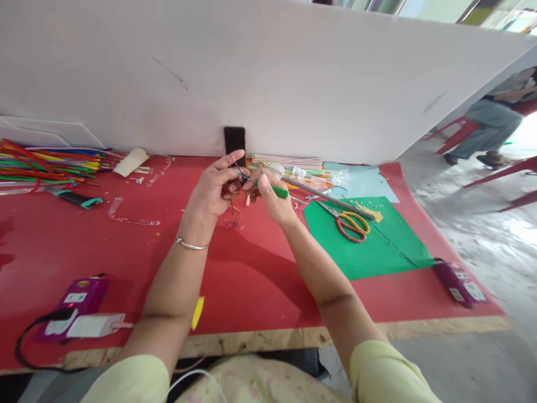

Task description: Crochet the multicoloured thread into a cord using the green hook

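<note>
Behind the red table (251, 280), a white partition (293, 73) walls off the room.

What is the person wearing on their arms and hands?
Both arms are bare up to short, pale yellow-green sleeves. The left hand has a thin silver bracelet at the wrist. The right hand has no glove, ring or watch that shows.

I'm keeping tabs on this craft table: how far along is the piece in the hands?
Early, it seems. Done: the green sheet lies by the scissors, scraps around. In hand: the left hand pinches thin wire against a green stick held by the right hand. Left: the coloured sticks lie apart, unused.
</note>
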### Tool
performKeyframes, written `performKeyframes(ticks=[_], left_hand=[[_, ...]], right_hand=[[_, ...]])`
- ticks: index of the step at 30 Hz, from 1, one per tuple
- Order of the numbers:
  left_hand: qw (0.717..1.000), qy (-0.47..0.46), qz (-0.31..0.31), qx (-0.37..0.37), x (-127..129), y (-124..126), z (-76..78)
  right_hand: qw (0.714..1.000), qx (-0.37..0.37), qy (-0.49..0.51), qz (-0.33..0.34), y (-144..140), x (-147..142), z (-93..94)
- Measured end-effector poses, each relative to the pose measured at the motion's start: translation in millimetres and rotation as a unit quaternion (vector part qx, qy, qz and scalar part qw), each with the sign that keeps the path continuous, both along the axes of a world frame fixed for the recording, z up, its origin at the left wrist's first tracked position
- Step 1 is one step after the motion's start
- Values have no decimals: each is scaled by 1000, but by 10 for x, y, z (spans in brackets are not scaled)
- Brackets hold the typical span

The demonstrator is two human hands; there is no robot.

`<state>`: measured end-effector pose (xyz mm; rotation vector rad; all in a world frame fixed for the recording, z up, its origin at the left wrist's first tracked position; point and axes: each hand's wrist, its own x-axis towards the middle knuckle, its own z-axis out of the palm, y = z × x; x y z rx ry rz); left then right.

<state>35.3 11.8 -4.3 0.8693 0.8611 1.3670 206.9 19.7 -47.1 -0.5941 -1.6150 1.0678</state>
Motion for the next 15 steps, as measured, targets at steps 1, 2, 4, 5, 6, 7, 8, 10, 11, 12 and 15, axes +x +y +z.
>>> performKeyframes(ticks=[1,2,4,5,6,7,8,10,11,12,15], left_hand=[[1000,-7,-7,-11,-6,5,4],[1000,-9,-9,-13,-13,8,5],[1000,-3,-3,6,-22,11,-3],[1000,3,0,20,-25,10,-10],[999,12,3,34,-24,8,-20],[999,21,8,48,-20,6,-30],[997,33,16,64,-11,4,-40],[992,59,53,101,25,1,-61],[987,71,79,121,51,1,-72],[982,81,105,138,80,1,-83],[973,81,149,155,162,6,-114]], right_hand=[[1000,2,3,8,1,4,-4],[1000,1,9,12,6,5,-17],[1000,-11,25,14,19,-3,-55],[999,-19,31,11,26,-11,-76],[999,-27,34,7,32,-22,-94],[999,-35,34,0,38,-34,-108],[998,-43,34,-7,43,-48,-117],[997,-57,42,-27,54,-80,-128],[996,-65,48,-36,60,-98,-135],[995,-73,56,-43,67,-119,-144],[989,-95,101,-54,83,-190,-195]])
